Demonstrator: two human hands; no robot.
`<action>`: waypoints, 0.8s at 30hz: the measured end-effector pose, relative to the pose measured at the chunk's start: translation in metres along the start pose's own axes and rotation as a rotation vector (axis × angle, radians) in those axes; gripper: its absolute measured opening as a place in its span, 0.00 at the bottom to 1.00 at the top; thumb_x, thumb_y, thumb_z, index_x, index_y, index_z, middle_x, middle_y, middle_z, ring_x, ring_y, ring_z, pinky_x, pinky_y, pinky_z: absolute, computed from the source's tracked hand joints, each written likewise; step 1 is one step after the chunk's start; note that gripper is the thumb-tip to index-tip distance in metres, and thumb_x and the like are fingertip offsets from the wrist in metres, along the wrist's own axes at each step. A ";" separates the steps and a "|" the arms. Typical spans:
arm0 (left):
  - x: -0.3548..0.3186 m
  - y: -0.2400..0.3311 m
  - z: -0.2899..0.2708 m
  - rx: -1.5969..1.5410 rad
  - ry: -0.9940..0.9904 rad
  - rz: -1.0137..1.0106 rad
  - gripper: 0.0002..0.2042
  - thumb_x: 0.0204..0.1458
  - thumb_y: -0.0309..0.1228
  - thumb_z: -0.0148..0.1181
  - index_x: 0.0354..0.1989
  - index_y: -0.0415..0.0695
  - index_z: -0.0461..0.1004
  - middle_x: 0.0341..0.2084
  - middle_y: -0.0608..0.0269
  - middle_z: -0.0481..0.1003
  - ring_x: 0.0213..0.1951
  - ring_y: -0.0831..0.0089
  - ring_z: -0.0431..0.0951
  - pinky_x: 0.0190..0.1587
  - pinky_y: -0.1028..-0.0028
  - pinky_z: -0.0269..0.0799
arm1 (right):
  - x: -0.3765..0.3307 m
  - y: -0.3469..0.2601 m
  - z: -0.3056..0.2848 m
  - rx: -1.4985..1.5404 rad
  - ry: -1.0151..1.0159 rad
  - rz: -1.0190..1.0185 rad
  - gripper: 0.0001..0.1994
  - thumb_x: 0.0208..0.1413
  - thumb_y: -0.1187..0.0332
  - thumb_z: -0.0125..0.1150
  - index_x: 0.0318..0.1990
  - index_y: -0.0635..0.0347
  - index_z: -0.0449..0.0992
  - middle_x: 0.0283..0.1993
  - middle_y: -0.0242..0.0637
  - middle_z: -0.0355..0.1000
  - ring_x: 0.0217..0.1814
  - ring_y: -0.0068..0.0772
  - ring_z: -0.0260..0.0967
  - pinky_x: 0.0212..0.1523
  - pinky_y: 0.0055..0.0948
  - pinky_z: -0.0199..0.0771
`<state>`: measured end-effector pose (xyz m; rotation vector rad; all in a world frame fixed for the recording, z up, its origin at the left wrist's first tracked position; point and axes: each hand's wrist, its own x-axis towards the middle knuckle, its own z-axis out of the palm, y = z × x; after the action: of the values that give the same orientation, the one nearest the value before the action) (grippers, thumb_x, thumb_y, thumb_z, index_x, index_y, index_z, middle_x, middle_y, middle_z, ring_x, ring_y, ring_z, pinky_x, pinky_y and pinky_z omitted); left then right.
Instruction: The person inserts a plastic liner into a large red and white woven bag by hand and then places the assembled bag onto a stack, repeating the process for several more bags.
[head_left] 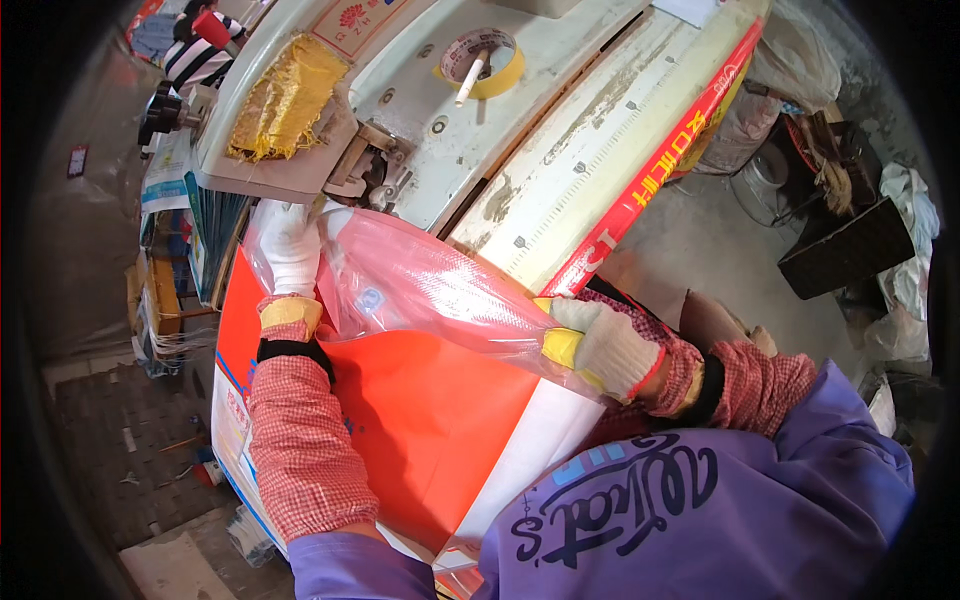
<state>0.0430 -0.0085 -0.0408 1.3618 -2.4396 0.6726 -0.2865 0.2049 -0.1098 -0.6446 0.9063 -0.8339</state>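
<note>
A clear plastic liner (pixel 430 275) stretches between my two gloved hands, over the mouth of a large orange-red and white sack (pixel 430 420). My left hand (pixel 290 247), in a white glove, is closed on the liner's edge close under the head of an industrial sewing machine (pixel 275 180); its fingertips are partly hidden. At the other end my right hand (pixel 605 345), in a pale glove with yellow fingertips, grips the gathered liner near the table's front edge. The sack hangs in front of me, below the machine's table.
On the machine bed lies a roll of yellow tape (pixel 505 78) with a white stick across it. A yellow woven cloth (pixel 290 95) covers part of the machine head. Stacked sacks (pixel 205 210) hang at left. A dark box (pixel 848 248) and plastic bags (pixel 795 55) are at right.
</note>
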 end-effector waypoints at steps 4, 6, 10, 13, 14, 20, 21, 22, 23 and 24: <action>0.004 0.002 0.005 -0.174 -0.027 -0.070 0.09 0.44 0.25 0.54 0.36 0.42 0.72 0.28 0.52 0.73 0.33 0.55 0.73 0.36 0.65 0.68 | -0.018 -0.033 0.011 -0.453 0.031 -0.324 0.10 0.55 0.73 0.50 0.44 0.63 0.72 0.33 0.33 0.69 0.36 0.25 0.66 0.37 0.19 0.67; 0.012 0.005 0.003 -0.143 -0.066 -0.065 0.08 0.44 0.25 0.55 0.34 0.42 0.72 0.27 0.52 0.73 0.33 0.55 0.73 0.35 0.66 0.68 | -0.023 -0.043 0.011 -0.502 0.004 -0.269 0.11 0.57 0.71 0.49 0.45 0.63 0.72 0.32 0.31 0.68 0.35 0.23 0.65 0.38 0.18 0.67; 0.013 0.004 -0.012 -0.143 -0.243 -0.121 0.06 0.45 0.28 0.54 0.32 0.43 0.74 0.32 0.53 0.73 0.34 0.55 0.73 0.37 0.64 0.69 | -0.031 -0.060 0.015 -0.687 -0.089 -0.232 0.13 0.59 0.68 0.45 0.46 0.64 0.70 0.31 0.30 0.67 0.33 0.22 0.64 0.36 0.18 0.67; 0.006 0.012 -0.027 -0.118 -0.310 -0.076 0.08 0.48 0.32 0.52 0.32 0.45 0.75 0.37 0.53 0.73 0.36 0.54 0.73 0.39 0.62 0.69 | -0.035 -0.070 0.013 -0.879 -0.139 -0.265 0.15 0.60 0.65 0.42 0.46 0.65 0.69 0.31 0.31 0.66 0.31 0.21 0.65 0.33 0.19 0.68; -0.003 0.016 -0.036 -0.267 -0.316 -0.156 0.08 0.49 0.34 0.52 0.32 0.46 0.75 0.37 0.52 0.72 0.37 0.53 0.73 0.40 0.62 0.68 | -0.037 -0.067 0.012 -0.882 -0.149 -0.272 0.15 0.60 0.65 0.42 0.46 0.65 0.69 0.31 0.31 0.66 0.31 0.21 0.65 0.33 0.19 0.68; 0.002 0.038 -0.060 -0.109 -0.559 -0.237 0.10 0.51 0.32 0.49 0.38 0.49 0.74 0.33 0.49 0.71 0.35 0.51 0.73 0.40 0.63 0.68 | -0.046 -0.070 0.000 -1.397 0.028 -0.571 0.15 0.53 0.69 0.47 0.49 0.54 0.71 0.20 0.38 0.68 0.20 0.36 0.68 0.21 0.34 0.68; 0.003 0.041 -0.062 -0.148 -0.552 -0.178 0.09 0.51 0.32 0.49 0.37 0.48 0.74 0.32 0.49 0.71 0.35 0.51 0.73 0.40 0.63 0.68 | -0.054 -0.074 -0.001 -1.341 -0.003 -0.521 0.15 0.53 0.68 0.48 0.49 0.51 0.71 0.19 0.39 0.68 0.19 0.39 0.67 0.20 0.36 0.67; 0.005 0.045 -0.062 -0.190 -0.545 -0.119 0.09 0.50 0.31 0.48 0.36 0.47 0.74 0.32 0.48 0.71 0.35 0.52 0.73 0.39 0.63 0.68 | -0.062 -0.080 -0.003 -1.286 -0.030 -0.470 0.15 0.53 0.68 0.49 0.49 0.48 0.71 0.17 0.40 0.67 0.18 0.42 0.67 0.19 0.38 0.67; 0.010 0.055 -0.067 -0.187 -0.540 -0.093 0.09 0.49 0.30 0.49 0.37 0.45 0.74 0.30 0.48 0.72 0.34 0.52 0.73 0.39 0.64 0.68 | -0.071 -0.085 -0.005 -1.270 -0.080 -0.399 0.15 0.53 0.66 0.48 0.49 0.48 0.70 0.19 0.42 0.68 0.19 0.43 0.68 0.19 0.40 0.67; 0.013 0.053 -0.062 -0.191 -0.540 -0.089 0.09 0.49 0.30 0.49 0.37 0.45 0.74 0.30 0.48 0.72 0.34 0.52 0.73 0.39 0.64 0.68 | -0.069 -0.085 -0.005 -1.270 -0.075 -0.396 0.15 0.53 0.66 0.48 0.49 0.48 0.70 0.19 0.42 0.68 0.19 0.43 0.68 0.19 0.40 0.67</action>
<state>-0.0082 0.0381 0.0038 1.7300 -2.7212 0.0396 -0.3440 0.2170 -0.0180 -1.9884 1.2128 -0.4783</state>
